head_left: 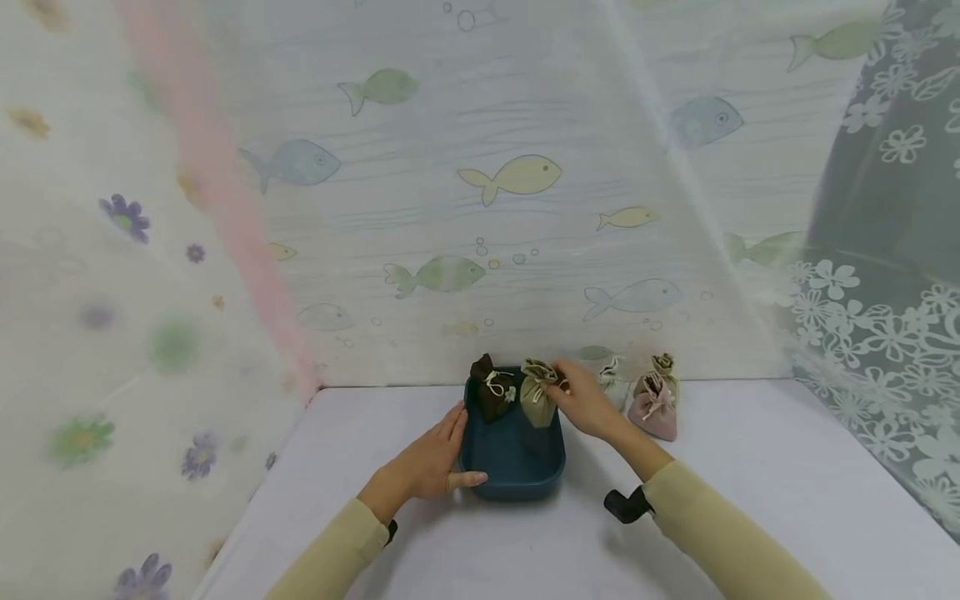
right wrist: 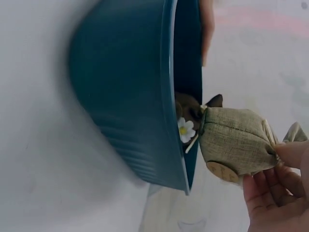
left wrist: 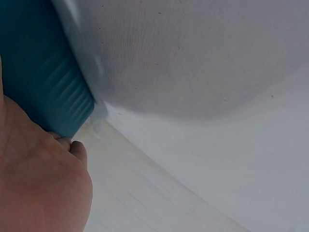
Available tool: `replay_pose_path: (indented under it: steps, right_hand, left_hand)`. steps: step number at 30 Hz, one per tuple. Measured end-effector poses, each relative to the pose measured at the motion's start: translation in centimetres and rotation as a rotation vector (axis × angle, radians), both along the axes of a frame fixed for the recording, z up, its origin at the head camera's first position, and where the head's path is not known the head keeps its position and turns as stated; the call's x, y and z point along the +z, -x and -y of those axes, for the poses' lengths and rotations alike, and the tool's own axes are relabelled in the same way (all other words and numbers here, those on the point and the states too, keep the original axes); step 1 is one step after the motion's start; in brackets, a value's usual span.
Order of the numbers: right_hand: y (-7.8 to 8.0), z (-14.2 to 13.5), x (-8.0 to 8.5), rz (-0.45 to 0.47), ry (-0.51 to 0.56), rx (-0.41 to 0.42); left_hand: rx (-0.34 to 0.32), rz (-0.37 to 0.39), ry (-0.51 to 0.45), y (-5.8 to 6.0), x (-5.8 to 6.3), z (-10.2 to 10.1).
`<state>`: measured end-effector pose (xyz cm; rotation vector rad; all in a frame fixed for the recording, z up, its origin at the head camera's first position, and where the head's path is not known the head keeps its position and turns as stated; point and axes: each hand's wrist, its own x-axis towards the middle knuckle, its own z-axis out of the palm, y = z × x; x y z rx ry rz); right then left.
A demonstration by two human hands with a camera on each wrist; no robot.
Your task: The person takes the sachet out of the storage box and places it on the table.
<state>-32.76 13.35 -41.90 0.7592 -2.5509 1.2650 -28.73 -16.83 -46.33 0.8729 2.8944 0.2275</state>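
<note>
A dark blue plastic bin (head_left: 512, 487) stands on the white table. My left hand (head_left: 427, 462) rests along its left side with fingers straight and the thumb by the near left rim; the left wrist view shows the palm (left wrist: 43, 179) beside the ribbed blue wall (left wrist: 53, 82). My right hand (head_left: 588, 400) pinches an olive-green drawstring pouch (head_left: 537, 404) near its gathered neck, over the right part of the bin. In the right wrist view this pouch (right wrist: 236, 140) is above the rim. A dark brown pouch (head_left: 495, 397) with a white flower (right wrist: 186, 129) sits in the bin.
Right of the bin stand a pink pouch (head_left: 654, 412), a white pouch (head_left: 611, 383) and another olive pouch (head_left: 664, 367) behind the pink one. Sheer fish-print curtains (head_left: 510, 250) hang behind the table, with a flowered sheet (head_left: 150, 333) at left.
</note>
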Motion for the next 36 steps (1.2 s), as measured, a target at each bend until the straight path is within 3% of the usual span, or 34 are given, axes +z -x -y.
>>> replay_pose_path:
  steps: [4,12,26,36]
  right_hand:
    - [-0.3,-0.7,0.5,0.041,0.014,0.011]
    - [-0.7,-2.3,0.6,0.022,0.006,-0.015]
    - [-1.2,-5.1,-0.7,-0.008,0.004,-0.067]
    - [-1.5,-6.7,-1.7,0.002,-0.016,-0.105]
  left_hand:
    - [0.006,0.008,0.003,0.1,0.0,0.0]
    - [-0.005,-0.002,-0.002,0.0,0.0,0.1]
    - [-0.014,-0.02,-0.034,0.5,-1.1,0.4]
    - [-0.019,-0.007,-0.047,0.1,-0.4,0.2]
